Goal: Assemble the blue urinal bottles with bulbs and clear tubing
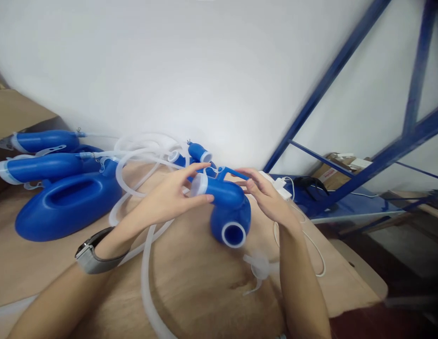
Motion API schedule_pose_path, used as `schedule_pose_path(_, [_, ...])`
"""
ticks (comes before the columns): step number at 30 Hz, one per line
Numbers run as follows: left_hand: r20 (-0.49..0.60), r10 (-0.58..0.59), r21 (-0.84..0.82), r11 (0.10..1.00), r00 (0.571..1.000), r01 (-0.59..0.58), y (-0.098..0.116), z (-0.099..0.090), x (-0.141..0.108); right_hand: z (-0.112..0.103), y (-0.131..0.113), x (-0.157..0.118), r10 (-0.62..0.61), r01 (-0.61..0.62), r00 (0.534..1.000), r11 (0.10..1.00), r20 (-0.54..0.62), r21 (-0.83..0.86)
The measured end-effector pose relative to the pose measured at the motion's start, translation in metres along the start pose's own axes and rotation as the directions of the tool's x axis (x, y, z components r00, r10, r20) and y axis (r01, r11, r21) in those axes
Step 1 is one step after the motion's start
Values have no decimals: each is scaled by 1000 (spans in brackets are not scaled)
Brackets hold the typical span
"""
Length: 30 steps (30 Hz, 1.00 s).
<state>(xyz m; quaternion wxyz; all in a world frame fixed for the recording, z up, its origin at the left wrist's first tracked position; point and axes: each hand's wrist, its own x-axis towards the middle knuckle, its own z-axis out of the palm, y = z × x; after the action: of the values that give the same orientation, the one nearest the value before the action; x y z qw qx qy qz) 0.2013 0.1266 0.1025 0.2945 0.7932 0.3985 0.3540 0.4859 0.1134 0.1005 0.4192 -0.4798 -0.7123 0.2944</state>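
Observation:
A blue plastic urinal piece [226, 195] with a bent neck is between my two hands above the table. Its round opening [234, 234], rimmed in white, faces me, and a translucent cap [200, 184] covers the neck's left end. My left hand [181, 193] wraps its thumb and fingers around the capped end. On the other side, my right hand [259, 190] holds the piece near a flat blue strip [236, 174]; some of its fingertips are hidden behind it. A loose translucent cap with a spout [260, 267] lies on the table beside my right forearm.
Several blue urinal bottles [68, 205] with funnel ends lie at left, beside a cardboard box [24, 113]. Coiled translucent hose [146, 148] spreads behind and across the wooden table [190, 278]. A power strip [277, 186] with white cables and a blue metal frame [324, 84] stand at right.

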Motion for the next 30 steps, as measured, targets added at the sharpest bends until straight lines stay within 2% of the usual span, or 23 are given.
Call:
schedule_pose_path(4, [-163,27,145,989,986,-3,-13,5,7,-44,6,-43,96,-89,995,985,39,-150])
schedule_pose_path(6, [-153,62,221,975,986,-27,-20,13,9,-56,14,-77,184,-146,973,958,139,-249])
schedule_pose_path(8, [-102,99,263,962,990,-69,-27,27,9,-55,29,-111,316,-211,917,901,242,-378])
schedule_pose_path(10, [-73,133,308,946,988,-105,-33,44,7,-44,47,-138,396,-238,872,857,289,-457])
schedule_pose_path(13, [-17,190,465,871,982,-160,-41,69,3,-23,71,-162,407,-254,876,845,259,-470])
schedule_pose_path(16, [79,223,586,778,972,-226,-47,83,1,-14,80,-168,395,-299,902,865,177,-404])
schedule_pose_path(19, [136,196,666,708,971,-235,-48,87,-2,-19,77,-165,365,-324,927,895,87,-306])
schedule_pose_path(21, [157,170,704,672,973,-231,-45,89,-6,-25,71,-161,291,-278,956,934,24,-225])
schedule_pose_path(23, [170,154,718,658,973,-229,-42,94,-11,-29,62,-157,176,-177,984,971,-21,-160])
schedule_pose_path(26, [188,136,720,655,973,-230,-41,107,-18,-25,42,-149,45,-46,999,986,-10,-161])
schedule_pose_path(30, [206,128,702,671,970,-238,-46,116,-18,-2,9,-140,63,-67,998,963,-21,-261])
